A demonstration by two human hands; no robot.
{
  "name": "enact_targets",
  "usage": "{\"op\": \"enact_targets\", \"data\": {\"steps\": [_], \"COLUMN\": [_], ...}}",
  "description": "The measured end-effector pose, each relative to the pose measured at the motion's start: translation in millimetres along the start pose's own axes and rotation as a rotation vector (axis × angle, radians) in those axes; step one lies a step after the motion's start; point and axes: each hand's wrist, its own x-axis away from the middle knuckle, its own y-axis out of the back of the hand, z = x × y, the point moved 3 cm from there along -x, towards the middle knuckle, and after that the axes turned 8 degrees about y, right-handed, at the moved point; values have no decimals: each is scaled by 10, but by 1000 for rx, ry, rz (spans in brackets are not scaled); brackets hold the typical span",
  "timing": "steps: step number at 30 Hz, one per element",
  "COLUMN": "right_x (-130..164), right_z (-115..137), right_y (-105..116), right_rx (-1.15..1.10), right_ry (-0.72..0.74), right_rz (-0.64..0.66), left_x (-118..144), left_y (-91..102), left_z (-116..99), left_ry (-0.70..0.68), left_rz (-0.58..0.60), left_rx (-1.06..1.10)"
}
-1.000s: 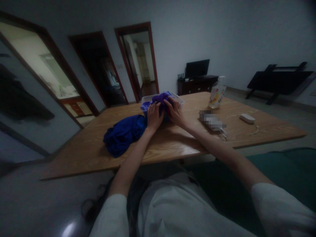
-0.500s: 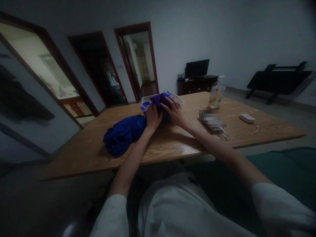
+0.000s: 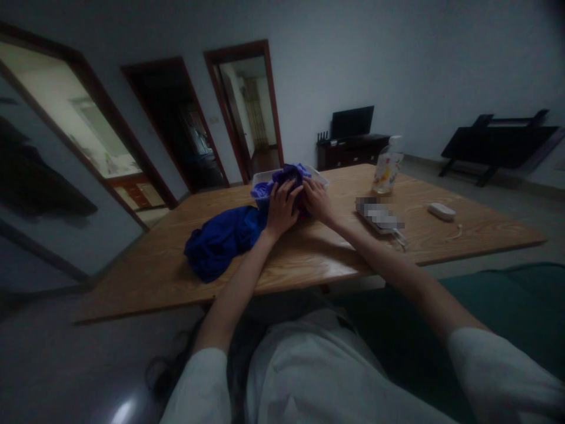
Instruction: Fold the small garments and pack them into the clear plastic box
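A crumpled dark purple cloth (image 3: 288, 174) is bunched at a white plastic container (image 3: 320, 175) on the table. Curled over the front of this cloth is my left hand (image 3: 282, 212), its fingers closed on the fabric. My right hand (image 3: 318, 201) grips the right side of the same cloth, fingertips close to my left hand. Lighter violet fabric (image 3: 262, 189) shows at the container's left side. A dark blue garment (image 3: 220, 244) lies heaped to the left of my left forearm. My hands and the cloth hide most of the container's front.
The wooden table (image 3: 154, 265) spans the space before me. On its right side stand a pump bottle (image 3: 387, 168), a blurred-out flat object (image 3: 378, 217) with a strap, and a small white case (image 3: 441, 211) with a cord. A green seat (image 3: 498, 306) is at the lower right.
My left hand has moved slightly right and down over the cloth, closer to my right hand. The purple cloth has been bunched together, and its top looks darker and more folded.
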Motion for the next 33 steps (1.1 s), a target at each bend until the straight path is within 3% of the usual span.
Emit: {"op": "enact_targets", "data": {"steps": [10,19,26,33], "right_x": [-81,-68,-27,1], "right_z": [157,298,441,416], "right_y": [256,271,276,216], "right_rx": [-41,-99,-80,-21], "right_ry": [73,192,180,212], "right_rz": [-104,-140,-9,92], "left_x": [3,-4,-26,-55], "left_y": [-118,-71,-92,-46], "left_z": [208,261,351,378], "left_ry": [188,306,310,338], "left_rz": [-19,-24,-102,-95], "left_rx": [-61,-96,-53,-30]}}
